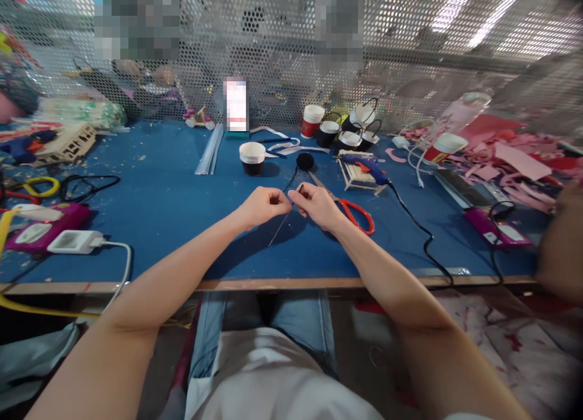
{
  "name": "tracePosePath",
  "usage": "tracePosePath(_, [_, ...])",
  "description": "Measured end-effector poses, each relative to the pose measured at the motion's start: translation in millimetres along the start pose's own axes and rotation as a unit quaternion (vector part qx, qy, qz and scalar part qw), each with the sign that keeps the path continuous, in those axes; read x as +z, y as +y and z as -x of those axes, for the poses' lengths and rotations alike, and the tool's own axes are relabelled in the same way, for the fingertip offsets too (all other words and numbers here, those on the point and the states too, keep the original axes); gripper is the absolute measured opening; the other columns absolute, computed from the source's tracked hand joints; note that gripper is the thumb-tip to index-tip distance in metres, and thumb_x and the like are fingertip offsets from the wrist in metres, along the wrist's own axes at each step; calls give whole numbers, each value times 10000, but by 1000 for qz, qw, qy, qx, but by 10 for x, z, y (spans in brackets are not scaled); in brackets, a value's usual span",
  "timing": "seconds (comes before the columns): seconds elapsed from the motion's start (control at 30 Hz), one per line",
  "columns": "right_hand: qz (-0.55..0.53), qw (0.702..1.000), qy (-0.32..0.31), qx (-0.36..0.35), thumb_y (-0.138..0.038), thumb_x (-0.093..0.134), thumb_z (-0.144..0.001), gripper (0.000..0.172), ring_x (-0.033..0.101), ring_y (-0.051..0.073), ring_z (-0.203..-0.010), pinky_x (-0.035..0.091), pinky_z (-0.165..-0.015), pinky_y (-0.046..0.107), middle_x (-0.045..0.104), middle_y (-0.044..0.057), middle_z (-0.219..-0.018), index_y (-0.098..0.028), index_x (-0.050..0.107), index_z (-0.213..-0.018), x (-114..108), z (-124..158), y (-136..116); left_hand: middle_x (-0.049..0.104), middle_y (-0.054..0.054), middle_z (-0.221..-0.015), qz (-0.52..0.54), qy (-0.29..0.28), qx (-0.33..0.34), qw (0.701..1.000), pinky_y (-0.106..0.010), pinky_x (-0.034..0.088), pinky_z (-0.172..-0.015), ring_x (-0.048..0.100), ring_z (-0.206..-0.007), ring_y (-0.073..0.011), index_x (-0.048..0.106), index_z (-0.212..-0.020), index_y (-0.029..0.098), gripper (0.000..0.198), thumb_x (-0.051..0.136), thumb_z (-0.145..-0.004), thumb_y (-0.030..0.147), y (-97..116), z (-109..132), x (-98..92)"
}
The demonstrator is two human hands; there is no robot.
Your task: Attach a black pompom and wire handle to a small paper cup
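Note:
Over the blue table, my left hand and my right hand meet fingertip to fingertip, both pinched on a thin black cord. The cord runs back to a black round spool just beyond the hands. A thin pale strand hangs down from the pinch toward the table. Red-handled scissors lie right beside my right hand.
A black-lined paper cup stands behind the hands, with more cups at the back. A blue glue gun rests on a stick frame, its cable trailing off the front edge. Power strips lie left, pink scraps right. Another person's arm shows far right.

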State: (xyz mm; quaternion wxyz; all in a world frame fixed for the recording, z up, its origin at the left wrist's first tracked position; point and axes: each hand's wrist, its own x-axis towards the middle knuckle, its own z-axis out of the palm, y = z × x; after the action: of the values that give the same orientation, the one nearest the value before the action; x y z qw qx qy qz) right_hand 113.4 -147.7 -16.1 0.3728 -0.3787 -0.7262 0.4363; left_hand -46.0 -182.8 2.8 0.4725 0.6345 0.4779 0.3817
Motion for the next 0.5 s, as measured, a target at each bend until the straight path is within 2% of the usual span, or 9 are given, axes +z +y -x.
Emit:
tracePosePath(0.17, [-4,1000,6,10,-506,587,-755,386,393,58,-389,306,-399,205,420,-69,-418,-180,442,-607,12,1,3,523,33,-553,23,-5,-3,1000,-218,323,-545,413,-528,-60,572,-595,114,117,625,-611,217,-39,-17,9])
tracePosePath(0.33, [-108,994,-30,16,-477,616,-743,329,482,71,-508,409,-455,203,511,-38,-581,-167,511,-724,3,-3,18,551,18,-601,47,-15,-38,998,-211,277,-488,393,-511,-52,605,-642,117,169,649,-617,279,-72,-31,-16])
tracePosePath(0.5, [-109,993,-19,29,-490,610,-743,348,446,63,-476,385,-432,200,477,-46,-536,-167,490,-692,-3,-11,29,546,6,-628,73,-49,-42,995,-203,219,-449,357,-495,-42,622,-684,117,212,654,-639,322,-125,-63,-64])
